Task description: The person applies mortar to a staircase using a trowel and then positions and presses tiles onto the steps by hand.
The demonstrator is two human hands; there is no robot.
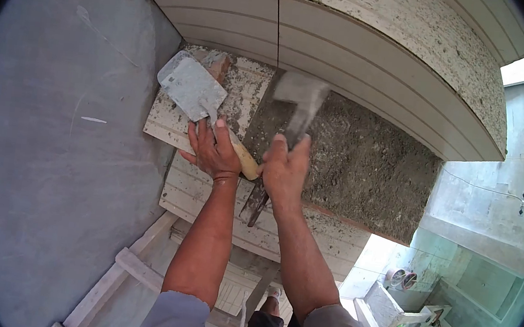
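Observation:
My left hand (216,153) lies with its fingers spread over the front part of a speckled, mortar-spattered step tile (167,114). Beside its thumb is a trowel with a square, mortar-coated blade (192,84) and a wooden handle (244,160); the blade rests by a broken piece of brick (217,65). My right hand (286,169) is closed around the dark handle of a hammer-like tool (301,94). Motion blurs its head, above the edge where the tile meets the bed of grey mortar (371,166).
A tiled riser (362,78) with grooved lines stands behind the mortar, and a lower tiled step (191,191) sits below. A grey plastered wall (70,142) bounds the left. Wooden framing (140,269) is beneath. Tape rolls (401,279) and a block (384,307) sit lower right.

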